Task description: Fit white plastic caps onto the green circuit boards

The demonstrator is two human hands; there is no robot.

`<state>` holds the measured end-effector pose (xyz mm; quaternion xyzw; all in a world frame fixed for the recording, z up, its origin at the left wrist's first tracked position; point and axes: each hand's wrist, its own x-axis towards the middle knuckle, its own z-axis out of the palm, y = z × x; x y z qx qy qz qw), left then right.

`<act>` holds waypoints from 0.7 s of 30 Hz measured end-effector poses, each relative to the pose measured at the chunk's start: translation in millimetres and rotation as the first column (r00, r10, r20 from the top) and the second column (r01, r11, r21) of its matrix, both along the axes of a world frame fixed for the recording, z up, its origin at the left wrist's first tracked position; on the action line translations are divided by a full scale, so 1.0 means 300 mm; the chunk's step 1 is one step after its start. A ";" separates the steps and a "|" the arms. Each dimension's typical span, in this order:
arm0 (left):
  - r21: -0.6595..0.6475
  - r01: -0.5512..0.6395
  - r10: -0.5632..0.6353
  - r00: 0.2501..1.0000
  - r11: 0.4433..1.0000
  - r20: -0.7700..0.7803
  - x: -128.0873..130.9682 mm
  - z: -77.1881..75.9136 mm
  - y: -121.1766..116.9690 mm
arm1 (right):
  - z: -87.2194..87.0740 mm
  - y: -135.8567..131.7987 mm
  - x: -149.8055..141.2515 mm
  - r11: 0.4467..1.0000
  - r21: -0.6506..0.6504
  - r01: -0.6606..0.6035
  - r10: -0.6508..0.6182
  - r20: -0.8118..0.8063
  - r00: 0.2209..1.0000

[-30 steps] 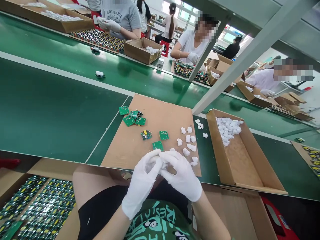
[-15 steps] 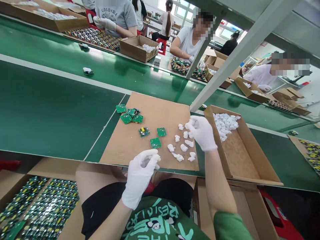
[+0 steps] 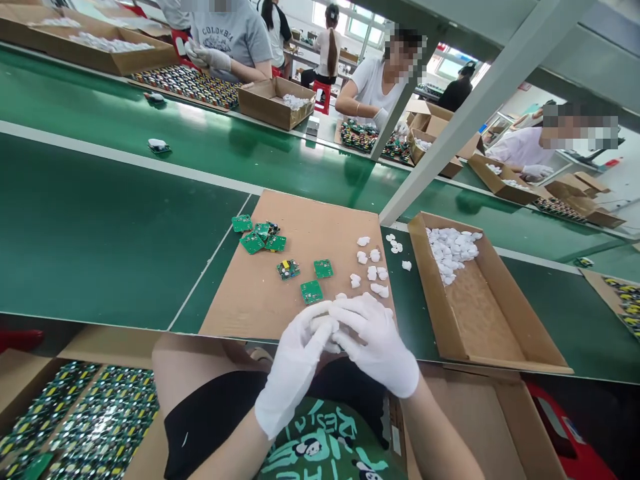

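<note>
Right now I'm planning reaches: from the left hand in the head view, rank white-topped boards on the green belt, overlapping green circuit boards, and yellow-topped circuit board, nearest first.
1. Yellow-topped circuit board, ahead.
2. Overlapping green circuit boards, farther left.
3. White-topped boards, far left.

our green bench (image 3: pixel 125 233) carries a flat cardboard sheet (image 3: pixel 320 223) and, to its right, a few white discs (image 3: pixel 397 247) and a shallow cardboard box (image 3: pixel 490 320). on the sheet we see green circuit boards (image 3: pixel 312 292), one reaching past its left edge, and lumpy white pieces (image 3: pixel 379 291) toward its right side.
</note>
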<state>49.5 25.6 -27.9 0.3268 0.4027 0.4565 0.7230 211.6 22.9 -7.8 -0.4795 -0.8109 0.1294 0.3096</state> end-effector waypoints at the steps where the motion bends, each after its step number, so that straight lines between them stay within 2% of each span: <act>1: 0.022 0.035 -0.034 0.999 0.999 -0.014 0.006 -0.003 -0.008 | -0.016 -0.034 -0.006 0.998 0.036 0.049 -0.047 -0.042 0.998; 3: 0.080 0.066 -0.056 0.992 0.995 -0.116 0.003 -0.014 -0.015 | -0.040 -0.065 0.006 0.984 0.041 0.171 -0.164 -0.126 0.978; 5: 0.233 0.034 0.047 0.942 0.972 -0.334 -0.015 -0.030 -0.003 | -0.047 -0.049 0.045 0.957 -0.033 0.287 -0.288 -0.156 0.945; 7: 0.465 0.043 0.259 0.783 0.884 -0.565 -0.039 -0.050 0.034 | -0.040 0.010 0.096 0.909 -0.109 0.401 -0.414 -0.151 0.898; 9: 0.604 0.181 0.414 0.575 0.776 -0.705 -0.056 -0.071 0.082 | -0.029 0.096 0.134 0.873 -0.148 0.464 -0.484 -0.149 0.863; 11: 0.595 0.361 0.442 0.423 0.718 -0.791 -0.063 -0.093 0.126 | -0.014 0.179 0.146 0.879 -0.175 0.444 -0.471 -0.172 0.865; 13: 0.542 0.487 0.435 0.323 0.685 -0.840 -0.062 -0.114 0.154 | 0.011 0.228 0.138 0.888 -0.221 0.404 -0.449 -0.220 0.866; 15: 0.525 0.546 0.452 0.274 0.653 -0.849 -0.060 -0.134 0.166 | 0.046 0.226 0.131 0.887 -0.276 0.369 -0.444 -0.295 0.846; 17: 0.538 0.560 0.483 0.260 0.630 -0.836 -0.064 -0.153 0.171 | 0.084 0.174 0.149 0.888 -0.317 0.332 -0.440 -0.384 0.812; 19: 0.545 0.559 0.505 0.242 0.625 -0.828 -0.073 -0.166 0.177 | 0.116 0.089 0.207 0.888 -0.380 0.259 -0.441 -0.546 0.712; 21: 0.531 0.565 0.514 0.208 0.631 -0.832 -0.077 -0.170 0.187 | 0.136 -0.004 0.304 0.873 -0.444 0.205 -0.482 -0.713 0.510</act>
